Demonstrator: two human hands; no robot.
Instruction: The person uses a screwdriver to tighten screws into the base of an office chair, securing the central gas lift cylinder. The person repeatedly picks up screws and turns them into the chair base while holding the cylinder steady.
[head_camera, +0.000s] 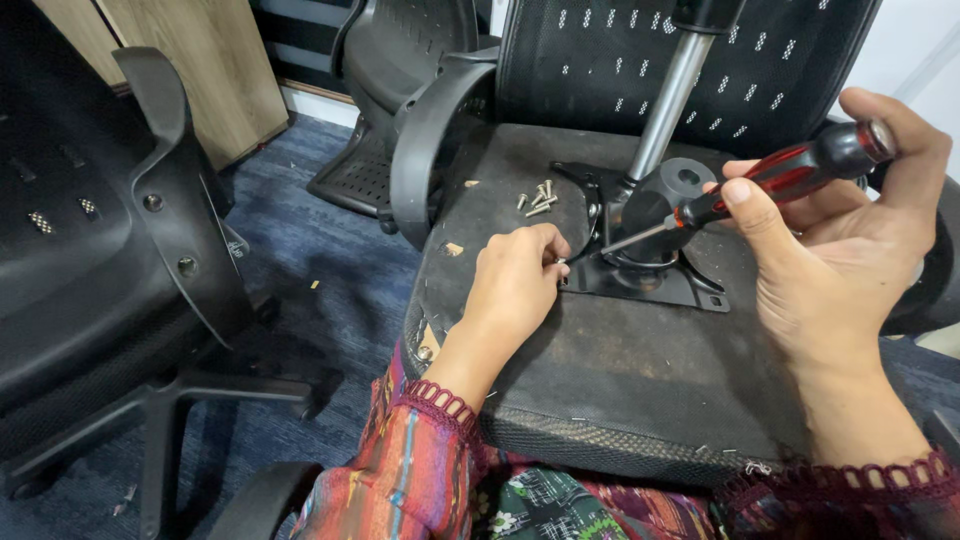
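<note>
A screwdriver (770, 180) is gripped in the closed right hand (840, 250). A screw (561, 264) is pinched by the left hand (515, 280) fingertips, at the plate (640, 285) corner.

A red-and-black screwdriver (775, 178) slants tip-down toward the black metal mounting plate (640, 275) on the upturned seat.

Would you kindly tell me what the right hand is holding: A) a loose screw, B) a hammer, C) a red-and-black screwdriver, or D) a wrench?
C: the right hand grips a red-and-black screwdriver whose tip points toward the black metal plate on the upturned chair seat.
</note>
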